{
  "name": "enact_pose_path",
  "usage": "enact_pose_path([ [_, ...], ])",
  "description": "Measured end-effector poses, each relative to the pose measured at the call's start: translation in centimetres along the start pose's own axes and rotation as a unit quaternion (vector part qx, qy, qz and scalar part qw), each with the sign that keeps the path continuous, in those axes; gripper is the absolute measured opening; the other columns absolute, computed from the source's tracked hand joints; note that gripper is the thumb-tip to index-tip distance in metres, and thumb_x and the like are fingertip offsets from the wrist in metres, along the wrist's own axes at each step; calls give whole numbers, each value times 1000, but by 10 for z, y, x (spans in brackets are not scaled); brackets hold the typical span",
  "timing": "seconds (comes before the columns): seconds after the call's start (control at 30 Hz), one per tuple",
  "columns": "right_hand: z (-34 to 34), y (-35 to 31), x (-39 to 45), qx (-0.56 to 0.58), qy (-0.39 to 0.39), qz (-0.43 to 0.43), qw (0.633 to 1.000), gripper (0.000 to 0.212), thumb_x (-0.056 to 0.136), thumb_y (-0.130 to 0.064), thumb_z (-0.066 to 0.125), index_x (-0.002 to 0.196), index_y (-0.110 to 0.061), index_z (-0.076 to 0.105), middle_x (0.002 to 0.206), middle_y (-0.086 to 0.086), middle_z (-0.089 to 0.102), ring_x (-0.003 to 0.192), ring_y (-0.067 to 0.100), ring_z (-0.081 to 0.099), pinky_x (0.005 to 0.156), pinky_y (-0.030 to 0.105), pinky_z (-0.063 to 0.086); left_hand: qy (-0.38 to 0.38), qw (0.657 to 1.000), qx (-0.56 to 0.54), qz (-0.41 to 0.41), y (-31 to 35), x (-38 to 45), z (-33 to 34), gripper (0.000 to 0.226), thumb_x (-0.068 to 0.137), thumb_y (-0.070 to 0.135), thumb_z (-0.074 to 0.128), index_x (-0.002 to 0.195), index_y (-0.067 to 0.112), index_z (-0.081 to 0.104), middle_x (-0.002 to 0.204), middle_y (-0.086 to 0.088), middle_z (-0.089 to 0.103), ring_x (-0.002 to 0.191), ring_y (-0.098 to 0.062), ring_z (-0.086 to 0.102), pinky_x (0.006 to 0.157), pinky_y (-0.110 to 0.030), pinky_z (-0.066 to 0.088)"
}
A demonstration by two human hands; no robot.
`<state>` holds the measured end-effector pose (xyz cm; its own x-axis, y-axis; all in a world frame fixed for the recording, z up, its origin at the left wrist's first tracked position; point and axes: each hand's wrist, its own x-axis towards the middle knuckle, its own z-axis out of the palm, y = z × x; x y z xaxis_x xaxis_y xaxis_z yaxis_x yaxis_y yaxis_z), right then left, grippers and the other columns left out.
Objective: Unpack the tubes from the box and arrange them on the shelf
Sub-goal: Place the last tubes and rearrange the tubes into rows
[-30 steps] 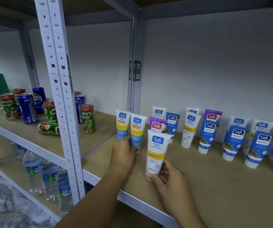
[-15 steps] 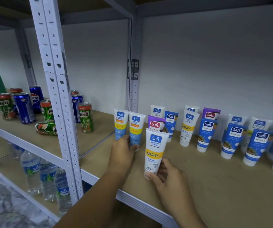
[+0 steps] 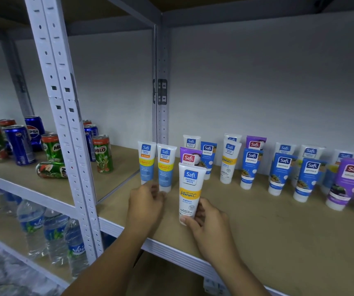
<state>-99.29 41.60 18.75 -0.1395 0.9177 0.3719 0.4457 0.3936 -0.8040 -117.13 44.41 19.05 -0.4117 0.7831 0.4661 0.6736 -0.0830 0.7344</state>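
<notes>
Right hand (image 3: 207,226) pinches the base of our white tube (image 3: 190,192), which stands cap-down near the front edge of the shelf (image 3: 278,227), its yellow band facing us. Our left hand (image 3: 145,202) curls at the feet of two blue-and-white tubes (image 3: 155,165); whether it grips them we cannot tell. More tubes (image 3: 283,169) crowd behind, and drink cans (image 3: 103,153) sit left of the post (image 3: 65,116).

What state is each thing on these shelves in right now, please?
Front white tube: upright on its cap, held low by the right hand.
Two blue-bottomed tubes: upright; the left hand is at their caps.
Lying can: tipped on its side.
Other cans: upright.
Water bottles: upright.
</notes>
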Motion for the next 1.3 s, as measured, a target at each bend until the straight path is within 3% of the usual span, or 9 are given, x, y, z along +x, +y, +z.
enact_pose_path([
  [0.07,-4,1,-2,-5,5,4,1000,35,77,-21,81,108,-25,63,104,-13,72,91,-4,67,82,15,55,-32,999,-5,38,5,-11,-6,20,85,24,73,104,19,73,86,9,74,81,0,67,76,-13,49],
  [0.17,-16,5,-7,-26,16,13,999,34,74,-22,81,104,-20,65,98,-10,74,86,-1,69,81,28,58,-152,980,-40,123,9,-25,-10,21,81,31,78,101,25,76,87,17,75,83,6,68,84,-21,56],
  [0.33,-47,13,-16,-59,33,26,997,31,75,-23,81,101,-20,66,93,-10,74,82,-3,67,78,24,56,-310,916,41,254,14,-36,-20,66,73,77,64,124,35,68,132,22,61,124,14,49,111,-21,39],
  [0.43,-59,16,-15,-78,32,28,996,32,76,-25,80,103,-21,65,96,-11,73,84,-2,66,79,23,55,-371,880,76,288,15,-36,-24,90,63,84,65,139,37,53,148,22,44,139,11,31,120,-23,26],
  [0.57,-67,22,-7,-95,36,26,994,34,78,-26,79,108,-20,65,102,-11,73,88,-2,66,81,19,54,-385,864,79,315,16,-34,-24,97,64,81,69,145,34,45,152,22,37,140,15,24,120,-23,24],
  [0.8,-77,39,16,-109,50,32,992,39,78,-24,79,113,-18,64,110,-4,73,95,7,68,89,31,56,-405,844,66,345,23,-29,-19,92,68,74,73,146,32,46,151,25,37,137,18,27,118,-19,26],
  [1.07,-88,50,30,-114,59,37,991,43,80,-20,78,120,-16,61,114,-3,71,98,7,67,88,20,51,-437,832,78,333,27,-22,-13,97,64,82,69,147,43,38,152,31,31,138,18,24,120,-27,27],
  [1.3,-86,56,31,-116,76,30,990,42,79,-22,78,118,-16,61,113,-2,72,99,9,68,91,32,55,-451,829,74,323,30,-18,-11,99,61,80,72,147,45,37,153,31,31,138,18,25,120,-29,27],
])
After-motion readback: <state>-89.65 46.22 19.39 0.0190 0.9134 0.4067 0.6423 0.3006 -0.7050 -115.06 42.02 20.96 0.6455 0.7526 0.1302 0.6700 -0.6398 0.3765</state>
